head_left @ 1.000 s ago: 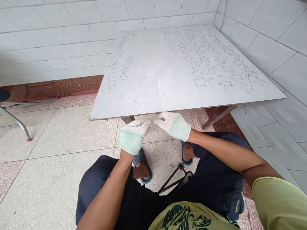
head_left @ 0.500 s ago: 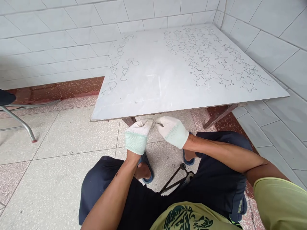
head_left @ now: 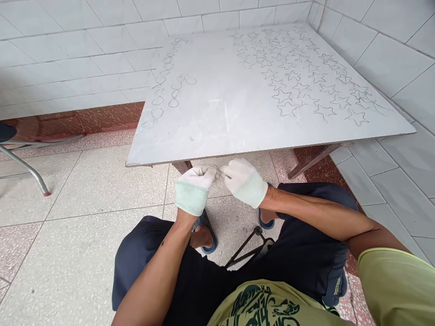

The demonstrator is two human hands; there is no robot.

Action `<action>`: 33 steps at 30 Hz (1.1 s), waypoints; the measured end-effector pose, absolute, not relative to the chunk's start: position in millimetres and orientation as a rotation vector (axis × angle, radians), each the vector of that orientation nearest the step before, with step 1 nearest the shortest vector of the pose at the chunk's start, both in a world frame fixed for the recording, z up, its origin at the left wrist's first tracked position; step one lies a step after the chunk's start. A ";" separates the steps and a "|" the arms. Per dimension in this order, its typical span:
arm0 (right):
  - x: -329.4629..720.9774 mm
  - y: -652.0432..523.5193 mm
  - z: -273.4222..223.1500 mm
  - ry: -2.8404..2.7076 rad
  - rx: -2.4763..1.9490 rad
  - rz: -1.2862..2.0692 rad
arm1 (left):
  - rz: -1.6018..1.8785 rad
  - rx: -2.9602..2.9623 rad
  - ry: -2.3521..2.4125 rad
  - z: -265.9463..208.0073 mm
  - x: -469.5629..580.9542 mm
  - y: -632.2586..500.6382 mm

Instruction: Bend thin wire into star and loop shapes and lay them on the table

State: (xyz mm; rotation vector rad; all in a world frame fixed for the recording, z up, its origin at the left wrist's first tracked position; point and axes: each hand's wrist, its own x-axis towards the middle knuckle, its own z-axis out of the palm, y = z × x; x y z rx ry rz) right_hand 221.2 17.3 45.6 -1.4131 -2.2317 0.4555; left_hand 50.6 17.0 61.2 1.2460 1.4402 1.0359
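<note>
My left hand (head_left: 196,186), in a white knit glove with a mint cuff, is closed in a pinch just below the table's front edge. Opposite it, my right hand (head_left: 243,180), gloved the same way, is pinched too, the fingertips almost meeting. Between them shows a thin bent wire (head_left: 218,170), gripped from both sides; most of it is hidden by the gloves. Several wire stars (head_left: 288,108) lie in rows on the right of the white tabletop (head_left: 190,131). Looped, figure-eight wire pieces (head_left: 174,98) lie on its left side.
Dark wooden legs (head_left: 312,160) stand under the table. White tiled walls (head_left: 112,40) rise behind it and at the right. A metal chair leg (head_left: 32,172) is at the left. Between my feet is a dark metal frame (head_left: 249,249) on the tiled floor.
The view has tilted slightly, so the table sits a little higher. Both hands keep their pinch on the wire, with the fingertips in nearly the same place.
</note>
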 end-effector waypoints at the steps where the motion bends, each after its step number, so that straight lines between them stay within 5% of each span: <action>1: 222.7 18.4 46.5 -2.256 -1.407 0.440 | 1.033 1.239 1.426 61.1 48.5 18.3; 18: 235.1 35.0 60.0 -2.777 -0.979 -0.048 | 0.739 1.274 1.268 67.1 13.7 33.3; 33: 236.3 34.4 53.7 -2.626 -1.069 0.017 | 0.873 1.273 1.318 56.8 20.2 34.7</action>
